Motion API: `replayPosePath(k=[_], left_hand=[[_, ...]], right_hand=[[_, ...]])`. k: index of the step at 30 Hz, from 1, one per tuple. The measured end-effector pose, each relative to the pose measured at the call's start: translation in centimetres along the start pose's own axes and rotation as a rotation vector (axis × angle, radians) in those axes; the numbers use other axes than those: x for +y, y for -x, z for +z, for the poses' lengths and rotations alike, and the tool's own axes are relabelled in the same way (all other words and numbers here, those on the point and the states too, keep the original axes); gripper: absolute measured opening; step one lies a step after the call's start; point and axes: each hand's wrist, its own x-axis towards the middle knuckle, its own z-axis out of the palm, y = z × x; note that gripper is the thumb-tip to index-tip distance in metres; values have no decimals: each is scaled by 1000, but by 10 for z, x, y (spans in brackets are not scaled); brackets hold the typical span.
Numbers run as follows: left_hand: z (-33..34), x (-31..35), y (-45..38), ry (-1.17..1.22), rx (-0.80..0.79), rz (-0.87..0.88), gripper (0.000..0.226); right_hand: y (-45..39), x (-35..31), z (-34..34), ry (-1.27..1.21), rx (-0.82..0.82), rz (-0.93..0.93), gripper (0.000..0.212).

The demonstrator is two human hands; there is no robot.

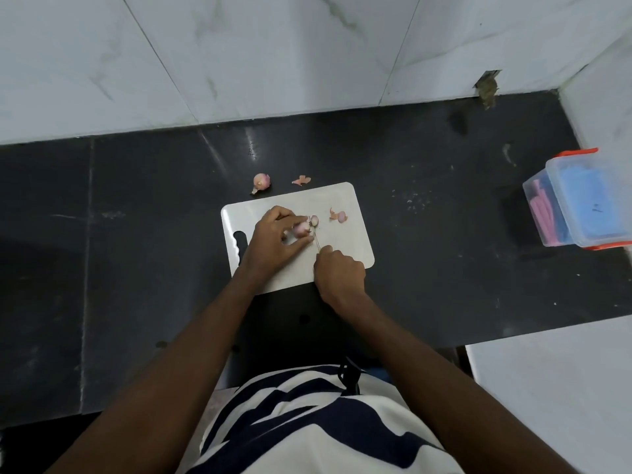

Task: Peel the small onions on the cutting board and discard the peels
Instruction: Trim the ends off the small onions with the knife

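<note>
While left hand (273,236) pinches an onion (301,229), right hand (338,273) seemingly grips a knife (316,241) (no legible writing).

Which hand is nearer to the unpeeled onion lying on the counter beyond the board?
Left. The left hand is on the cutting board, just below the onion on the counter. The right hand is lower and further right, near the board's front edge.

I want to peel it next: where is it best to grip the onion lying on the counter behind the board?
Pinch the small onion across its round middle from above. Its stem end points toward the cutting board, so the rounded flanks are free on both sides.
</note>
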Motion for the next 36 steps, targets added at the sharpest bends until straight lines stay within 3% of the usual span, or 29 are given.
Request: replayPosePath(k=[6, 11, 16, 23, 26, 30, 36], left_hand=[[-16, -5, 9, -41, 19, -3, 32], [-18, -8, 23, 192, 144, -186, 35], [-15, -2, 22, 238, 140, -210, 37], [-5, -2, 26, 309, 148, -233, 40], [-2, -3, 26, 348, 148, -243, 45], [-3, -5, 25, 352, 151, -215, 43], [-2, -5, 24, 340, 175, -207, 39]], right_hand=[[1, 3, 1, -24, 1, -1, 10], [-1, 4, 1, -7, -8, -2, 15], [-1, 13, -4, -4, 5, -6, 29], [-5, 49, -17, 16, 57, 122, 24], [0, 52, -16, 21, 84, -24, 29], [19, 47, -8, 61, -50, -245, 33], [19, 69, -7, 35, -6, -126, 32]])
